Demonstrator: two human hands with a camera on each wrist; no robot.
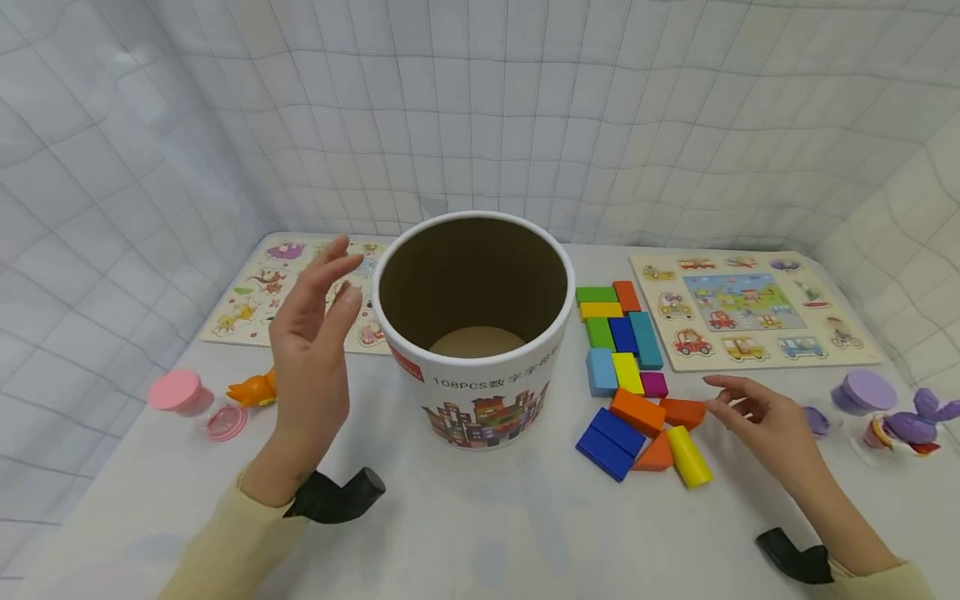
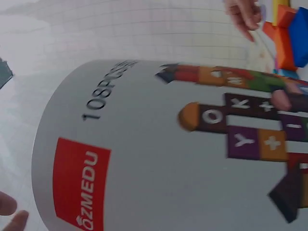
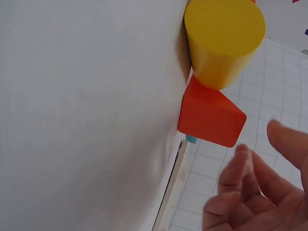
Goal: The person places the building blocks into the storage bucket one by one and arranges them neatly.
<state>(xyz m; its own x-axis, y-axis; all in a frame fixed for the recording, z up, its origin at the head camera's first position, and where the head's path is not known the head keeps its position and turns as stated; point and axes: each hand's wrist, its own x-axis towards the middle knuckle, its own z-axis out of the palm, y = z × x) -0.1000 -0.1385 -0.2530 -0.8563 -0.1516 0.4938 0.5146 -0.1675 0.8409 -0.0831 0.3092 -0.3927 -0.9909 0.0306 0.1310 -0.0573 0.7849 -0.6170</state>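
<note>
A large white cardboard bucket (image 1: 411, 390) with printed blocks and lettering stands upright on the table; its visible inner floor is bare. My left hand (image 1: 309, 358) is raised just left of its rim, fingers extended and holding nothing. To the right of the bucket lie coloured wooden blocks. My right hand (image 1: 772, 425) is beside an orange block (image 1: 683, 412), its fingers loosely bent. In the right wrist view a small gap separates the fingertips from the orange block (image 3: 211, 118). A yellow cylinder (image 1: 690, 457) and a pair of blue blocks (image 1: 611, 443) lie close by.
Puzzle boards lie at the back left (image 1: 247, 321) and back right (image 1: 757, 357). A pink-lidded tub (image 1: 180, 392) and an orange toy (image 1: 253, 390) sit at left. Toward the right edge are a purple lid (image 1: 864, 392) and a purple figure (image 1: 917, 427). Gridded white sheeting (image 1: 495, 108) encloses the table.
</note>
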